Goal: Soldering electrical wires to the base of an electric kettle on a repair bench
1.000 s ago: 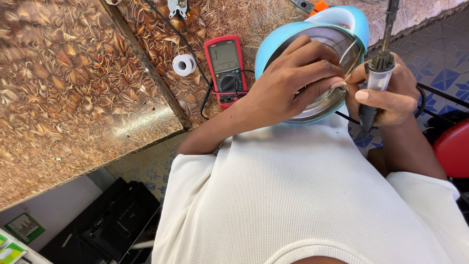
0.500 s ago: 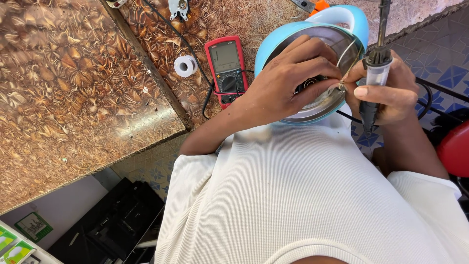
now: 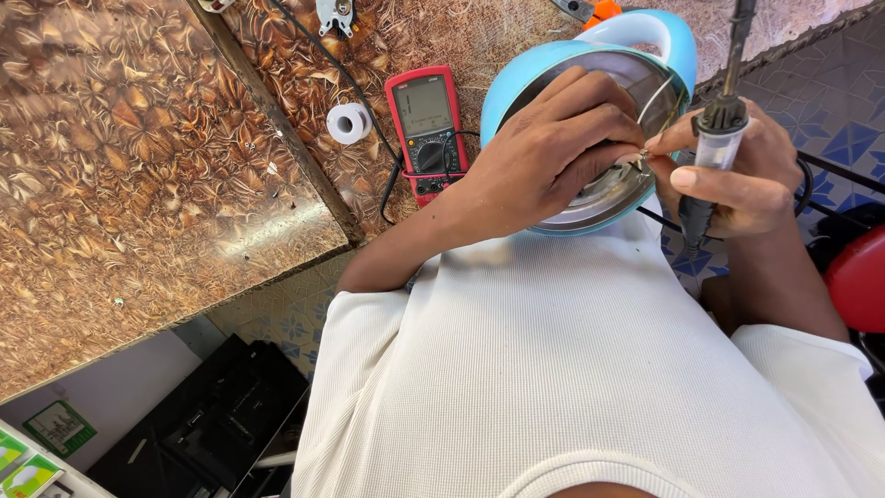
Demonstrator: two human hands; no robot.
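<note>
From the head camera, my left hand (image 3: pixel 553 152) lies curled over the open underside of a light blue kettle (image 3: pixel 590 55) in the upper right of the frame, fingers pressed down on the metal base. My right hand (image 3: pixel 737 175), further right, is closed around a soldering iron (image 3: pixel 714 138) held upright. Thumb and forefinger of that hand pinch at something small right at the kettle's rim, too small to make out. The two hands meet there, touching or nearly so.

The kettle rests at the edge of a brown counter (image 3: pixel 138 184) patterned like pressed leaves, which fills the upper left and has a dark seam running diagonally through it. On it, left of the kettle, lie a red multimeter (image 3: pixel 426 129) and, further left, a small white spool (image 3: pixel 348 122).

Blue patterned floor tiles (image 3: pixel 830 101) show at the right edge, a red rounded object (image 3: pixel 857 277) below them. Dark cases (image 3: pixel 212 424) sit on the floor at lower left. My white shirt (image 3: pixel 572 387) fills the bottom centre.
</note>
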